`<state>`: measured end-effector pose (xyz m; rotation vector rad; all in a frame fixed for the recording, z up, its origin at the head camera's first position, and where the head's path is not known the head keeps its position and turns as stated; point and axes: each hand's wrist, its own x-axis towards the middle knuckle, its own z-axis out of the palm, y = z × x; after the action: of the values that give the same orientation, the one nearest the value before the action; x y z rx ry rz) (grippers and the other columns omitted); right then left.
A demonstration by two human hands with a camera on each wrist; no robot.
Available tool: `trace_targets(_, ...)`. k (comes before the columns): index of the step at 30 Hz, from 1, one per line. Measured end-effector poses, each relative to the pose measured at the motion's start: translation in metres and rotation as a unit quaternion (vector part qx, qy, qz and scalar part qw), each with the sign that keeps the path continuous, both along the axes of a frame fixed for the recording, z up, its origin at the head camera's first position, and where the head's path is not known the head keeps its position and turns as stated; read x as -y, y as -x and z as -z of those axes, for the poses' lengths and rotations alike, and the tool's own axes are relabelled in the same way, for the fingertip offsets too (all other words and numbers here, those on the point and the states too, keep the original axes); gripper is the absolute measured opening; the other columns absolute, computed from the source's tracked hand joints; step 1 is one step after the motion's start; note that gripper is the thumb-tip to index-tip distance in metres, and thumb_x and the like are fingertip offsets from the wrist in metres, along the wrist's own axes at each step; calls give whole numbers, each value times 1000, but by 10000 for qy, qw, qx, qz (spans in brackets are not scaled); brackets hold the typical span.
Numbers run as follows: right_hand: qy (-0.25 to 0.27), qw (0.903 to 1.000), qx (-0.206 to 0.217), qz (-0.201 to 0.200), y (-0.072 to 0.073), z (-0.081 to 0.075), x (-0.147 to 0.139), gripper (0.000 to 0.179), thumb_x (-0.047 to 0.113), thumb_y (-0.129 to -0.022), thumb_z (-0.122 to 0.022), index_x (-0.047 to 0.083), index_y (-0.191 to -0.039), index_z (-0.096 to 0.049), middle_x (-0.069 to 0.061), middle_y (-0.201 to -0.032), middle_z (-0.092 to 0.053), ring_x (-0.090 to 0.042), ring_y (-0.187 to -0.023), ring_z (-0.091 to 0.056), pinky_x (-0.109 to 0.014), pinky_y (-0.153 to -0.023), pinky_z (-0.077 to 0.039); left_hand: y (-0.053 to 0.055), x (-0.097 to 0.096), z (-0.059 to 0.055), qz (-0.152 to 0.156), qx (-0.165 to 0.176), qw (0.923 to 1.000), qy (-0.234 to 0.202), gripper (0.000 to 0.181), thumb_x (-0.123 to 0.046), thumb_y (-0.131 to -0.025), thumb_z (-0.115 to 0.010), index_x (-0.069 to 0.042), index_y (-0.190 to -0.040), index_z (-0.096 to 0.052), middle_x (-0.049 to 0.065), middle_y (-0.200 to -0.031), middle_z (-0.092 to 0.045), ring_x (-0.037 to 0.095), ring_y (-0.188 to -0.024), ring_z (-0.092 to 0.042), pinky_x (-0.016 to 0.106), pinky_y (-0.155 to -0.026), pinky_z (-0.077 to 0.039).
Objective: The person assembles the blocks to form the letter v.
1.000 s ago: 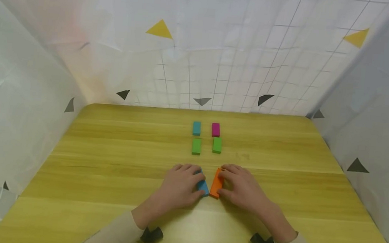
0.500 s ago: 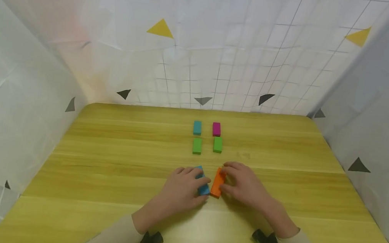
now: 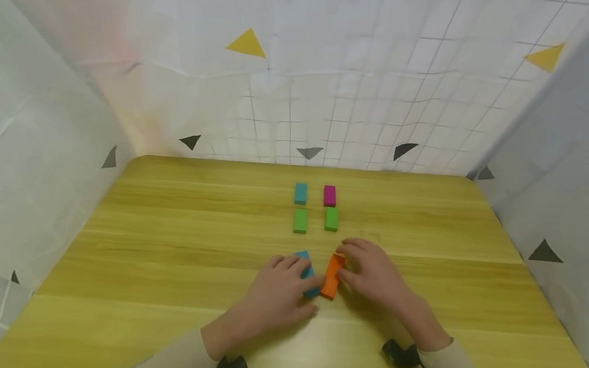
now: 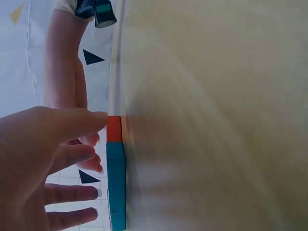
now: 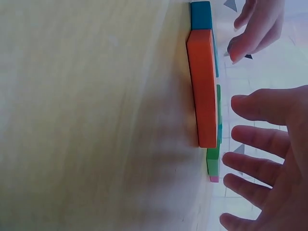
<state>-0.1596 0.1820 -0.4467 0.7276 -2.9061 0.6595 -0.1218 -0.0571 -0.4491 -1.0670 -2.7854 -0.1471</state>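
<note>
A blue block [image 3: 311, 292] and an orange block [image 3: 332, 278] lie flat on the table, their near ends close together and far ends spread in a V. My left hand [image 3: 275, 293] hovers over the blue block with fingers spread and thumb apart from it. In the left wrist view, a gap shows between those fingers and the blue block [image 4: 116, 187]. To the right of the orange block is my right hand [image 3: 378, 276], fingers loosely extended. The right wrist view has its fingertips apart from the orange block [image 5: 202, 91].
Beyond the hands stand a teal block [image 3: 300, 193], a magenta block [image 3: 329, 196] and two green ones, the left green block [image 3: 300, 221] and the right green block [image 3: 332, 219]. White sheeting [image 3: 301, 108] walls off the back and sides of the wooden table [image 3: 162, 254].
Both hands have let go of their blocks. My left thumb has come away from the blue block, and my right hand has drawn back and slightly away from the orange one. The blocks stay put.
</note>
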Motion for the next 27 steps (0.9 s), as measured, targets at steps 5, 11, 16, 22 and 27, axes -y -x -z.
trace_targets(5,-72,10000,-15,49,5,1,0,43,25,-87,-73,8,-125,-66,-14,-137,-61,-38,-130,-53,-58,-110,-39,-5,-1,-2,-3,214,9996,204,59,-68,-85,-61,-40,-137,-56,0,-128,-58,24,-127,-51,53,-107,-43)
trace_targets(11,-14,9999,22,128,10,1,-1,42,26,-87,-73,10,-126,-66,-13,-138,-60,-38,-132,-51,-59,-112,-36,-8,-3,1,-15,269,9995,181,66,-74,-83,-58,-41,-140,-52,0,-132,-56,24,-128,-50,55,-107,-42)
trace_targets(16,61,9997,119,194,13,3,-4,43,28,-89,-72,11,-127,-65,-11,-140,-59,-37,-133,-50,-59,-112,-36,-12,-4,1,-62,441,9987,242,74,-80,-81,-53,-43,-145,-46,2,-140,-53,26,-130,-49,58,-109,-40)
trace_targets(22,142,9997,52,216,18,6,-7,42,26,-88,-73,10,-126,-66,-13,-138,-60,-37,-132,-51,-58,-111,-37,-12,-6,2,-67,481,9981,381,75,-83,-81,-48,-44,-145,-45,3,-140,-53,26,-127,-50,56,-107,-41)
trace_targets(27,84,9997,32,246,23,8,-9,41,26,-88,-73,10,-125,-66,-13,-138,-60,-37,-131,-52,-57,-111,-39,-13,-8,3,-98,463,9983,331,72,-82,-82,-48,-41,-141,-52,1,-131,-56,24,-120,-51,52,-102,-44)
